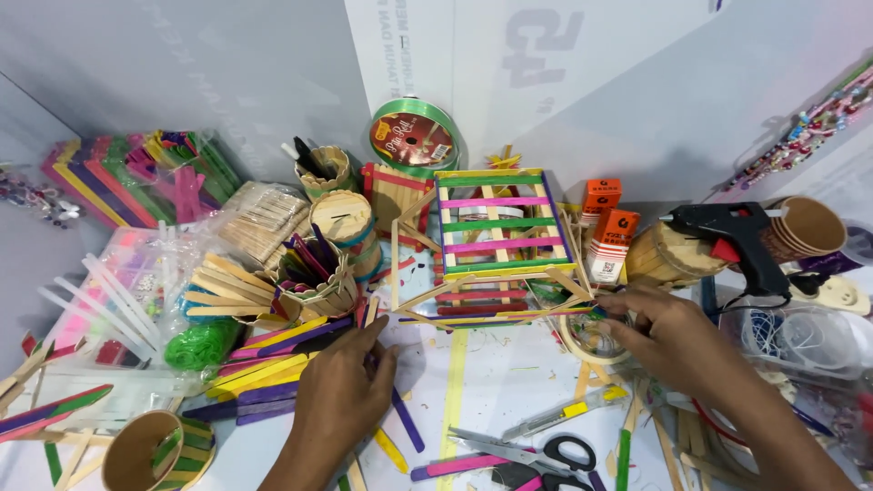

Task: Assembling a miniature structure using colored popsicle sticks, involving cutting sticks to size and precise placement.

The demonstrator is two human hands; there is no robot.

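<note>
Left hand [341,386] flat and palm-down, fingers spread wide over loose coloured craft sticks [273,364] near the front of the table [509,382], gripping nothing, fingertips touching a purple stick and the low corner of the stick frame [496,241]. Right hand [677,341] reaching in from the right, thumb and forefinger narrowed to a pinch on the right-hand corner of that frame, just where a green-tipped stick ends; palm resting over a roll of tape [591,341].

Frame itself standing mid-table toward the back wall: a slatted square panel of green, pink, yellow and blue sticks, propped above a base of plain wooden sticks.

Just left of the frame, stick-clad cups [327,277] holding more sticks. Behind it, a spool of green ribbon [414,136] leaning at the wall. To the right, two orange glue boxes [609,232], then a black hot glue gun [737,236] beside stacked paper cups [805,227]. At the front edge, black-handled scissors [536,450] and a yellow utility knife [564,416]. Far left, packs of coloured sticks [127,177] and clear glue rods [105,305]. Near the front left corner, a striped cup [159,450].
</note>
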